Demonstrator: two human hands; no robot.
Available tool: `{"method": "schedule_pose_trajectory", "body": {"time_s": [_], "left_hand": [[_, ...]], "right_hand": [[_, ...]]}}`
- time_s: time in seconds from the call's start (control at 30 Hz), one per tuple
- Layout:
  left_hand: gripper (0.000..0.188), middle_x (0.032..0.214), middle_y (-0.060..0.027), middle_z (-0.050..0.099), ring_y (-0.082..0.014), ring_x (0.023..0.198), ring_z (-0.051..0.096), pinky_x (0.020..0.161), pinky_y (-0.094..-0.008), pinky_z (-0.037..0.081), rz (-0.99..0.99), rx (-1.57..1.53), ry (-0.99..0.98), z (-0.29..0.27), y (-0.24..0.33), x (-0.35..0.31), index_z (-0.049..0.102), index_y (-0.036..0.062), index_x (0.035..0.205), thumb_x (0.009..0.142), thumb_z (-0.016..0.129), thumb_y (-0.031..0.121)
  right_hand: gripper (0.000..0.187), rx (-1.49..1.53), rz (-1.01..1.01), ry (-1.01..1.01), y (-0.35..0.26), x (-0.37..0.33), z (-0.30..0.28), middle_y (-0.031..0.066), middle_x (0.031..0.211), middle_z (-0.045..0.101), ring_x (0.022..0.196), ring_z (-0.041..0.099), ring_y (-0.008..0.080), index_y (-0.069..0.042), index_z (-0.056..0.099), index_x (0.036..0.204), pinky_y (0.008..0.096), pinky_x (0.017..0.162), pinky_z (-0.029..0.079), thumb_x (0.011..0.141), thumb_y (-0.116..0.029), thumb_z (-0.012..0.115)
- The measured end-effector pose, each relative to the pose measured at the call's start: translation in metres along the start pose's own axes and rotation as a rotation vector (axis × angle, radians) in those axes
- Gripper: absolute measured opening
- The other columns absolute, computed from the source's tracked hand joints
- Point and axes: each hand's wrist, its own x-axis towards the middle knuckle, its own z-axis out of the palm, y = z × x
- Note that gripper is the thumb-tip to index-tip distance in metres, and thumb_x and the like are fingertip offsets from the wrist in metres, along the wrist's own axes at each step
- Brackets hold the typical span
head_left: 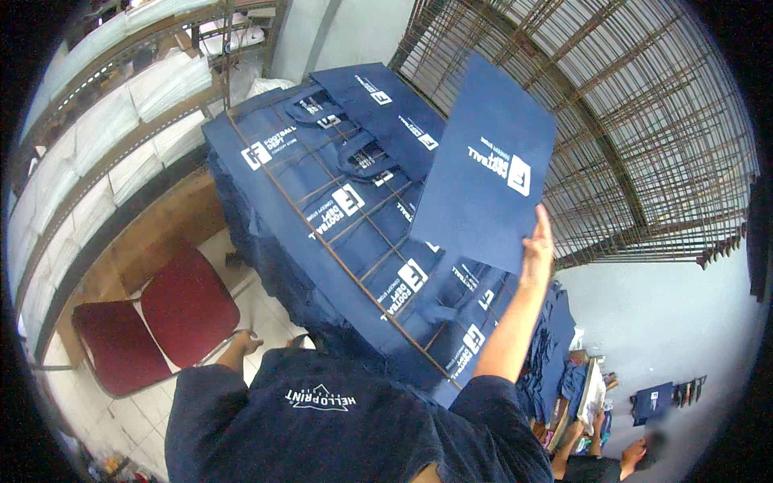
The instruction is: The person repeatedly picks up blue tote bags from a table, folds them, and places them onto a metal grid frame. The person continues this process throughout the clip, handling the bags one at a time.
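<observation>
My right hand (539, 245) grips the lower right edge of a flat, navy printed panel (467, 193), thumb in front and fingers along its side. The panel is raised and tilted above a wide pile of navy printed pieces (233, 145) carrying white prints. A lowered wire rack frame (322, 239) lies across the pile, with more navy panels (354, 80) on top of it at the far side. Two pieces there show handle-like loops. Down by my left side, my left hand (251, 343) hangs apart from the pile with loosely spread fingers and nothing visible in it.
Many raised wire rack frames (596, 121) stand over the pile's right side. Shelves with white stacks (121, 121) line the left. Red chairs (189, 302) stand on the tiled floor. Another person (596, 463) works at a cluttered table at lower right.
</observation>
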Motion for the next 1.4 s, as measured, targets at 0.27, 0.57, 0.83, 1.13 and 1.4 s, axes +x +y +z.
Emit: {"method": "schedule_pose_trajectory", "body": {"time_s": [0.27,0.57,0.83,1.13,1.4], "left_hand": [[0.053,0.107,-0.0192,0.062,-0.03,0.102,0.059,0.085,-0.0371,0.047,0.013,0.088,0.081,-0.012,-0.053,-0.001,0.063,0.0078,0.107,0.068,0.072,0.042],[0.055,0.116,-0.0212,0.057,-0.0318,0.111,0.053,0.094,-0.0367,0.041,-0.08,-0.076,-0.015,-0.013,-0.054,-0.025,0.061,0.0074,0.109,0.07,0.07,0.045],[0.052,0.112,-0.018,0.06,-0.0302,0.109,0.055,0.092,-0.0371,0.043,-0.079,-0.071,-0.004,-0.017,-0.033,-0.012,0.062,0.0097,0.108,0.07,0.069,0.045],[0.05,0.101,-0.0188,0.064,-0.0302,0.096,0.061,0.083,-0.0368,0.047,0.002,-0.066,0.046,-0.025,-0.022,-0.003,0.061,0.0082,0.11,0.072,0.069,0.04],[0.05,0.106,-0.0169,0.063,-0.0307,0.103,0.058,0.089,-0.0365,0.045,-0.034,-0.068,0.05,-0.023,-0.022,-0.005,0.063,0.01,0.108,0.07,0.069,0.043]], "right_hand": [[0.078,0.154,0.296,0.338,0.188,0.022,-0.016,0.0122,0.143,0.032,0.121,0.041,0.0195,-0.003,0.032,0.138,0.0272,0.095,0.036,0.063,0.013,0.046],[0.075,0.064,0.48,0.453,0.205,0.059,-0.018,0.0177,0.144,0.026,0.131,0.028,0.0245,0.001,0.037,0.135,0.0299,0.102,0.028,0.061,0.014,0.048],[0.074,0.038,0.523,0.417,0.228,0.07,-0.034,0.0187,0.141,0.032,0.13,0.03,0.0251,0.002,0.036,0.135,0.0317,0.104,0.028,0.062,0.013,0.046],[0.077,0.07,0.517,0.403,0.203,0.059,-0.012,0.0181,0.137,0.037,0.128,0.031,0.0248,0.002,0.035,0.135,0.0306,0.105,0.025,0.061,0.011,0.049],[0.079,0.016,0.529,0.369,0.206,0.058,-0.013,0.0169,0.144,0.027,0.128,0.033,0.0248,0.0,0.028,0.139,0.0308,0.098,0.034,0.064,0.011,0.048]]}}
